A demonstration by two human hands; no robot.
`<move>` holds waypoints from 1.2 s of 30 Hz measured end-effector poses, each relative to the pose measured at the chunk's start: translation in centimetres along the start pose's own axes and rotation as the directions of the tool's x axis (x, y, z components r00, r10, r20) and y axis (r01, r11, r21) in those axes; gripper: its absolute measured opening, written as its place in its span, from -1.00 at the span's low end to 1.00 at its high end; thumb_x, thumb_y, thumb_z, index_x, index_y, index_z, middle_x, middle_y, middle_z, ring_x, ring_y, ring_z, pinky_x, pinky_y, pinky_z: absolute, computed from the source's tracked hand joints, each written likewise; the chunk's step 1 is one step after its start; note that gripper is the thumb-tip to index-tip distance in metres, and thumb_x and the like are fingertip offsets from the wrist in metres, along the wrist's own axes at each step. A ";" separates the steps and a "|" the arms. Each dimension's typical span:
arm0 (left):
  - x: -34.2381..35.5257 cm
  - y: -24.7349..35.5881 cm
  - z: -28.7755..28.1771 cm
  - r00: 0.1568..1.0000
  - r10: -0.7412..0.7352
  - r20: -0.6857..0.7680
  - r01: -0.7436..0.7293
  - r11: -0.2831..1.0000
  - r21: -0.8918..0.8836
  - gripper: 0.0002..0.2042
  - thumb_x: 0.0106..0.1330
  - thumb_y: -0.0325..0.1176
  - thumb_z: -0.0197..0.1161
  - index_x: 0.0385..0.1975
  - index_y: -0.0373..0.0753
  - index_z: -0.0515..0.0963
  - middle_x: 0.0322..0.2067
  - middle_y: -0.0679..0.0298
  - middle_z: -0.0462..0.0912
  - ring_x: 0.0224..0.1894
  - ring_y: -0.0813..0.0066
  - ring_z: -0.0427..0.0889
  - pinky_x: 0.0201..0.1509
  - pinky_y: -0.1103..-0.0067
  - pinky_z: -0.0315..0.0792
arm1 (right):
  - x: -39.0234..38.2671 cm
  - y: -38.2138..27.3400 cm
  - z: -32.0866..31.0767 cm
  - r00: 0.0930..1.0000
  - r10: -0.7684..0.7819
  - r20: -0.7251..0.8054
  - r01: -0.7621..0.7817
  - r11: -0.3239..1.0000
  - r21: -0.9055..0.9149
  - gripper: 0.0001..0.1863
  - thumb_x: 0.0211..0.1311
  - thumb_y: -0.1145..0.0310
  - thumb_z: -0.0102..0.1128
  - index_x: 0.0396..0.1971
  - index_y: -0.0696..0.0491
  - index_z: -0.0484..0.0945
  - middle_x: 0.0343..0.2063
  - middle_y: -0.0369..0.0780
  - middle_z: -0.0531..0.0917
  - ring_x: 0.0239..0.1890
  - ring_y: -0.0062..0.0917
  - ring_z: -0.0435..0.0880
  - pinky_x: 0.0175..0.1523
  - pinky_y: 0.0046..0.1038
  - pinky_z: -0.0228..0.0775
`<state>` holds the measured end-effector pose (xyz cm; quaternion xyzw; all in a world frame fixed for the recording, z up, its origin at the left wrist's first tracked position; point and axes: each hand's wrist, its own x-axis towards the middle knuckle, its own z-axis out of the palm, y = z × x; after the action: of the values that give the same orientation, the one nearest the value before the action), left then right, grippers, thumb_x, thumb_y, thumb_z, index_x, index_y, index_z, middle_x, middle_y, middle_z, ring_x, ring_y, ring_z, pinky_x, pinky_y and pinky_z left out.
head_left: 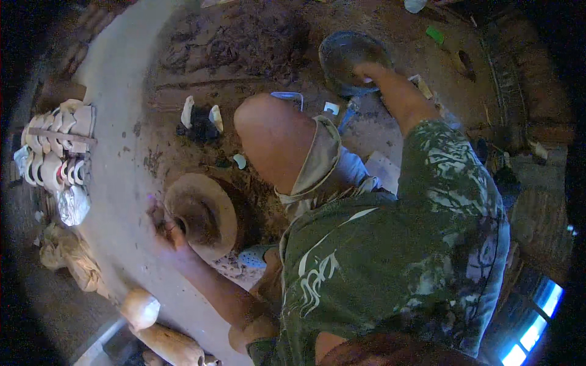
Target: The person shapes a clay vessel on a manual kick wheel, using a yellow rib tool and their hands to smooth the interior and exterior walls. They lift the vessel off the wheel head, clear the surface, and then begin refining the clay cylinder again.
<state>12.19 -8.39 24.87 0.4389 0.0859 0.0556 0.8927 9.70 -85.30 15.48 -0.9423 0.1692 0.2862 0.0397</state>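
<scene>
My left hand (pixel 165 227) is at the left rim of a round, clay-smeared potter's wheel (pixel 223 210). Its muddy fingers look curved and apart, though they are dark and slightly blurred. A dark hollow shows in the wheel's middle. On the far right, my right hand (pixel 370 72) reaches down into a round basin (pixel 326 61) with dark, murky contents. The fingers of that hand are mostly hidden, and a small pale spot shows beside them. Between the two hands my bare, bent knee (pixel 262 131) sticks up.
Dark lumpy clay (pixel 226 43) lies at the back. Several curved pale pieces (pixel 58 143) are stacked at the far left, on a pale ledge (pixel 119 171). Nearer stand a rounded tan pot (pixel 140 308) and a tan bundle (pixel 76 262). A green block (pixel 434 35) lies beyond the basin.
</scene>
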 end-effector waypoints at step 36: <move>-10.3 -22.2 -3.3 0.849 -0.523 -0.080 0.512 0.850 -0.127 -0.47 0.29 0.20 0.33 -0.08 -0.19 0.59 -0.28 0.19 0.66 -0.32 0.33 0.68 -0.32 0.36 0.52 | -13.8 -46.5 7.2 0.217 -0.976 -0.030 0.976 0.217 0.024 -0.75 0.29 0.31 0.24 -0.17 0.17 0.52 -0.26 0.01 0.59 -0.21 0.05 0.59 -0.12 -0.08 0.46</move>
<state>1.98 -21.17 6.35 0.3501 0.2477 -0.1583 0.8894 11.07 -36.26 16.08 -0.8413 -0.4519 0.1913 0.2267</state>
